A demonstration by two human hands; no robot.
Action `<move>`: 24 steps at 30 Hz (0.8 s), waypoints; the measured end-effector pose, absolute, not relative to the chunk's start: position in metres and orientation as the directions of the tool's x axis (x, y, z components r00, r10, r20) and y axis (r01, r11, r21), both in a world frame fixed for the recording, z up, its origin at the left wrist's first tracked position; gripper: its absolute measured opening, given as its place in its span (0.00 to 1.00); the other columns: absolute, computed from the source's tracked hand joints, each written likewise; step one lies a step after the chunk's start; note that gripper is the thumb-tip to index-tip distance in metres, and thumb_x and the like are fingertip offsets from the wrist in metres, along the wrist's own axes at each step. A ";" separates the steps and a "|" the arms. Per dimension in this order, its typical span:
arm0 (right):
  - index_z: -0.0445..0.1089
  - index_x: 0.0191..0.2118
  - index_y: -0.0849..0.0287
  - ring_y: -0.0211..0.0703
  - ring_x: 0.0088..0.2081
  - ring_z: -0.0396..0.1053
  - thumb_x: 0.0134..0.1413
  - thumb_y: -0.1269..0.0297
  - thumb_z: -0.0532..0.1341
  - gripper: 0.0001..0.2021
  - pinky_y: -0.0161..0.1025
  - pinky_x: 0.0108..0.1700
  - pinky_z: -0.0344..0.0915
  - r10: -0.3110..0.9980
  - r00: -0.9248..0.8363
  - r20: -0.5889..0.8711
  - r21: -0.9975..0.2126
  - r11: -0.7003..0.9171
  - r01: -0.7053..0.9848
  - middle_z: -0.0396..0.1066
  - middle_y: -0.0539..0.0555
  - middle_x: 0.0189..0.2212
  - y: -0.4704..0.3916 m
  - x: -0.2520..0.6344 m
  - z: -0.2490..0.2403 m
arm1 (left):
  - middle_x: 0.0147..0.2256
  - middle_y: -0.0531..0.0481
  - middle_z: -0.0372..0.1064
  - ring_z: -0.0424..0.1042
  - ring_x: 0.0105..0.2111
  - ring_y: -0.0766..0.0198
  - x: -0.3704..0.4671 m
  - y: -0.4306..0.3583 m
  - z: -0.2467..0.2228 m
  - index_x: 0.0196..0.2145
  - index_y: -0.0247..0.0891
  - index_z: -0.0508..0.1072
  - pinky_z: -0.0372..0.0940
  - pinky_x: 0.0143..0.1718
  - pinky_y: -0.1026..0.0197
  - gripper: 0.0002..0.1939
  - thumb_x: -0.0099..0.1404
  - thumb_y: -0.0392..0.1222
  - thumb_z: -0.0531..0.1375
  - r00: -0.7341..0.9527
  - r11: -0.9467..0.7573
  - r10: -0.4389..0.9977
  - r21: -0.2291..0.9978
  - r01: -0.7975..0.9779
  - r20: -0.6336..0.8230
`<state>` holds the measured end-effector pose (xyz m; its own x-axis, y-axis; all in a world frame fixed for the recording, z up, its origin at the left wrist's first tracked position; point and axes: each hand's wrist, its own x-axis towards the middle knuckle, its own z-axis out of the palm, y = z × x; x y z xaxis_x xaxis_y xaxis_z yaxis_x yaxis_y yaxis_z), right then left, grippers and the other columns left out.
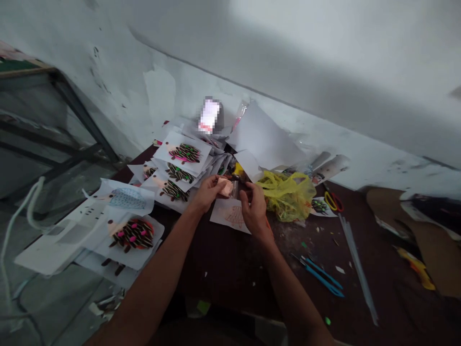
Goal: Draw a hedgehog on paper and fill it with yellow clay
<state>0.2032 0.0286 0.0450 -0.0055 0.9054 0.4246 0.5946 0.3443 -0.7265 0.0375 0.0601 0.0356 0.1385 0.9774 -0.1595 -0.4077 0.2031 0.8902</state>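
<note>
Just right of the fingers we see a crumpled yellow bag (288, 194); beyond it, red-and-yellow scissors (334, 202). Blue tweezers (322, 276) lie nearer us, right. Left of the fingers, stacked craft sheets (182, 170) cover the dark counter (230, 264).

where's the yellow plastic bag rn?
In the head view, the yellow plastic bag lies on the dark table, just right of the right hand, beside the scissors.

Small pale pink piece (226, 187), pinched at fingertips, held above white sheet with orange drawing (232, 216)
</note>
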 end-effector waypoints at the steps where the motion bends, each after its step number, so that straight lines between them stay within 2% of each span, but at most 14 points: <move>1: 0.70 0.48 0.61 0.49 0.41 0.72 0.64 0.58 0.56 0.14 0.46 0.44 0.70 0.927 0.009 0.374 -0.774 0.307 0.555 0.74 0.61 0.42 0.029 0.204 0.043 | 0.36 0.50 0.73 0.73 0.34 0.62 0.039 0.060 0.036 0.40 0.36 0.70 0.73 0.31 0.60 0.08 0.63 0.40 0.63 0.161 0.202 0.976 0.887 -0.415 -0.147; 4: 0.71 0.38 0.60 0.42 0.28 0.71 0.62 0.56 0.55 0.13 0.38 0.32 0.69 0.963 -0.020 0.270 -0.863 0.251 0.439 0.74 0.54 0.30 0.029 0.205 0.040 | 0.35 0.51 0.72 0.72 0.32 0.66 0.044 0.057 0.037 0.40 0.35 0.69 0.72 0.29 0.63 0.13 0.60 0.42 0.66 0.197 0.189 0.973 0.902 -0.389 -0.119; 8: 0.71 0.33 0.59 0.37 0.24 0.66 0.56 0.56 0.59 0.11 0.35 0.29 0.65 0.986 -0.014 0.169 -0.964 0.168 0.208 0.70 0.50 0.25 0.029 0.204 0.044 | 0.35 0.50 0.71 0.72 0.32 0.66 0.047 0.055 0.038 0.40 0.34 0.70 0.72 0.27 0.66 0.20 0.54 0.44 0.70 0.246 0.168 0.965 0.936 -0.308 -0.093; 10: 0.71 0.32 0.58 0.36 0.23 0.64 0.54 0.56 0.60 0.10 0.34 0.28 0.64 0.988 0.004 0.155 -0.975 0.153 0.159 0.68 0.48 0.23 0.028 0.205 0.045 | 0.34 0.50 0.71 0.72 0.31 0.66 0.046 0.054 0.039 0.39 0.34 0.70 0.72 0.26 0.66 0.20 0.54 0.47 0.71 0.271 0.173 0.958 0.939 -0.297 -0.091; 15: 0.70 0.32 0.58 0.35 0.23 0.62 0.52 0.56 0.61 0.10 0.34 0.27 0.62 0.990 0.070 0.122 -0.982 0.111 0.151 0.66 0.46 0.21 0.027 0.207 0.042 | 0.31 0.50 0.72 0.73 0.29 0.65 0.043 0.053 0.043 0.39 0.33 0.71 0.70 0.21 0.66 0.24 0.52 0.53 0.71 0.282 0.173 0.956 0.932 -0.318 -0.081; 19: 0.68 0.33 0.57 0.37 0.28 0.65 0.49 0.60 0.65 0.08 0.34 0.31 0.64 0.968 0.124 0.217 -0.959 0.188 0.211 0.69 0.48 0.27 0.022 0.203 0.042 | 0.31 0.50 0.72 0.72 0.29 0.65 0.042 0.052 0.045 0.38 0.32 0.72 0.70 0.20 0.66 0.26 0.51 0.54 0.72 0.266 0.163 0.961 0.935 -0.316 -0.077; 24: 0.69 0.30 0.56 0.37 0.27 0.65 0.53 0.62 0.64 0.06 0.34 0.31 0.63 0.960 0.007 0.281 -0.923 0.269 0.277 0.69 0.47 0.25 0.017 0.203 0.048 | 0.30 0.52 0.70 0.72 0.28 0.68 0.044 0.051 0.043 0.36 0.32 0.72 0.74 0.27 0.63 0.24 0.52 0.54 0.72 0.304 0.173 0.950 0.931 -0.321 -0.072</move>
<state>0.2031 0.0172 0.0478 0.0065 0.9596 0.2814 0.2768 0.2687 -0.9226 0.0439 0.0511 0.0435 0.3039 0.9500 -0.0720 -0.3206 0.1731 0.9313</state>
